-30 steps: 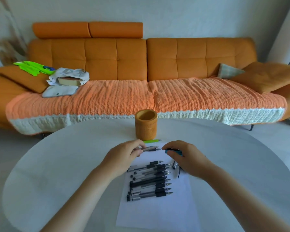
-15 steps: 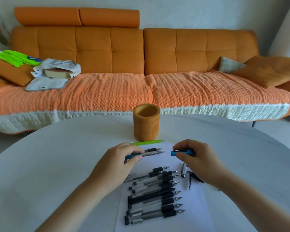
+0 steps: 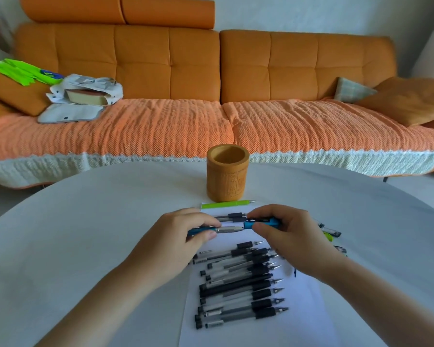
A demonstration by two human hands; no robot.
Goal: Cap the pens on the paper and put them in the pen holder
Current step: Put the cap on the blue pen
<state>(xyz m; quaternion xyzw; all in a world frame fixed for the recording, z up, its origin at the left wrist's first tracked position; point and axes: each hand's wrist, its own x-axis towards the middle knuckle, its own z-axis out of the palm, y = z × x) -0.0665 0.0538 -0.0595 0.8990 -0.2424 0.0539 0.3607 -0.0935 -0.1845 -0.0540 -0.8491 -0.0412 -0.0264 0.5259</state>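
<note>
My left hand (image 3: 176, 244) grips a blue pen (image 3: 221, 230) with its bare tip pointing right. My right hand (image 3: 291, 239) pinches a blue cap (image 3: 258, 224) whose open end sits just right of that tip, almost touching it. Below the hands, several uncapped black pens (image 3: 241, 289) lie in a row on a white paper (image 3: 298, 319). A green pen (image 3: 227, 204) lies at the paper's far edge. The empty wooden pen holder (image 3: 227, 172) stands upright just beyond it. Loose caps (image 3: 332, 231) lie to the right, partly hidden by my right hand.
The round white table (image 3: 85, 234) carries everything. Behind it runs an orange sofa (image 3: 211, 78) with a knitted throw, cushions, a book in wrapping (image 3: 85, 96) and green items at the left.
Both hands have come closer together, bringing the blue cap up to the pen's tip. The camera has tilted down and nearer to the table.
</note>
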